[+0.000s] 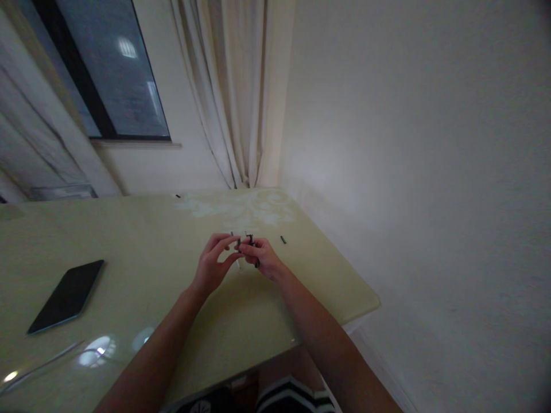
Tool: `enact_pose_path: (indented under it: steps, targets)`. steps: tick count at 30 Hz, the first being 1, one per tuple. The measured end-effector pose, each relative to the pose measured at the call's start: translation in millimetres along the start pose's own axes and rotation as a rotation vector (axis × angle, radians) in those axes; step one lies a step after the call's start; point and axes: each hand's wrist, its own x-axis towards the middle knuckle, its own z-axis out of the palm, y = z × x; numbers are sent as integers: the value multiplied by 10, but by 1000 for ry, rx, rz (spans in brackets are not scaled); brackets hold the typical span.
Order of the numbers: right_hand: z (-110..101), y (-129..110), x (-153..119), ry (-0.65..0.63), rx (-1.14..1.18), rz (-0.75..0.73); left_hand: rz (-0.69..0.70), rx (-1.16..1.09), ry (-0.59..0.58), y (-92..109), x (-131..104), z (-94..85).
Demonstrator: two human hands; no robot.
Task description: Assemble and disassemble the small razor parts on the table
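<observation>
Above the pale glossy table (142,241), my two hands meet near the middle of the view. My right hand (263,258) is closed around a small dark object (251,240) with thin projecting parts; its exact kind is too small to tell. Thumb and fingers of my left hand (214,258) pinch at a small dark upright piece (239,244) right beside it. Whether the two pieces are joined I cannot tell. A short dark stick-like piece (283,240) lies on the table just right of my right hand.
A black tablet (66,296) lies at the left, with a pale cable (41,367) nearer me. Another tiny dark piece (178,196) is by the far edge. A white wall (408,172) borders the right side; curtains (232,92) hang behind the table.
</observation>
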Motion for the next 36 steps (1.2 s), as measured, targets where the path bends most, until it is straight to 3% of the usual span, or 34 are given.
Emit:
enact_pose_path:
  steps: [17, 36]
  targets:
    - [11, -8, -29, 17, -62, -98, -7, -5, 18, 36, 6, 18]
    - [-12, 1, -17, 5, -86, -81, 37, -31, 29, 47, 15, 12]
